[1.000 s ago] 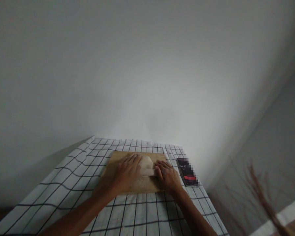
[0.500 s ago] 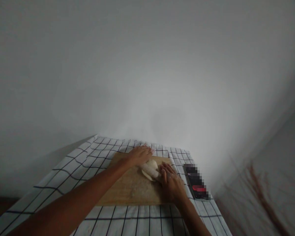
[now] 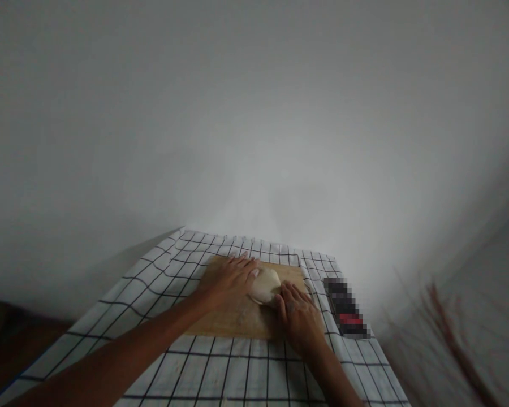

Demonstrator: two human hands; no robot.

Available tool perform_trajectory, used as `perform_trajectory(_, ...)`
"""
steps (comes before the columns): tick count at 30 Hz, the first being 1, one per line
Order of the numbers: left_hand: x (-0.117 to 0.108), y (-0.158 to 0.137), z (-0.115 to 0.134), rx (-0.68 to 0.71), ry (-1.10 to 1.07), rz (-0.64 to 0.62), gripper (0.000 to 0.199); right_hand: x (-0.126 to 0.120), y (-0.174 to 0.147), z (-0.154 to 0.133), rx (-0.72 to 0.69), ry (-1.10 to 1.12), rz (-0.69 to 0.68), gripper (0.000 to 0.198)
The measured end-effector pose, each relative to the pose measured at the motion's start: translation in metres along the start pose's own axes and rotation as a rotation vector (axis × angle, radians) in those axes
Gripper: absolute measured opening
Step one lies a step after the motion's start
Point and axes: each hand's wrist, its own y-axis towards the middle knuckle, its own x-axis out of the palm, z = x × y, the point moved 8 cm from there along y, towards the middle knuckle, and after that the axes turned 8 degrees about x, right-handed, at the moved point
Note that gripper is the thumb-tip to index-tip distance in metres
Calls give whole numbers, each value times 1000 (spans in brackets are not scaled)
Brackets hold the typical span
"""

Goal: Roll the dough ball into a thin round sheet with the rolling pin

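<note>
A pale, roundish piece of dough [image 3: 264, 286] lies on a wooden board [image 3: 233, 320]. My left hand [image 3: 231, 277] is at its left side, palm down with the fingers spread, and the thumb reaches the dough's upper left edge. On the opposite side, my right hand [image 3: 297, 311] rests palm down with its fingers stretched forward. Its thumb and index finger touch the dough's right edge. Whether any dough lies under the right palm is hidden.
A white cloth with a black grid [image 3: 233, 367] covers the table under the board. To the right lies a dark, blurred-out flat item [image 3: 345, 308] with a red band. Behind the table rises a pale wall [image 3: 254, 141]. Thin brownish twigs [image 3: 449, 333] stand at the lower right.
My left hand has drawn back to the left, and its fingers have spread. The dough, folded over with a raised strip before, now shows a smoother, rounder top. The view has shifted slightly.
</note>
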Motion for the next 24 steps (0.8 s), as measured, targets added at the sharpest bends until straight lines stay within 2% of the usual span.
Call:
perform_trajectory(5,-20,-24,15,75,70,57,45,-3,-18,-10,17,-10,46,52)
perform_trajectory(9,-20,-20,14,73,36,43,41,-1,-19,-9,-4,19,55,55)
perform_trajectory(16,3,36,0,9,-66,-49,44,5,1,10,73,86,52,51)
perform_trajectory(21,24,85,-3,62,-127,-107,44,20,9,30,100,165,-3,50)
perform_trajectory(24,38,104,-6,94,-158,-136,45,28,8,39,130,178,-15,52)
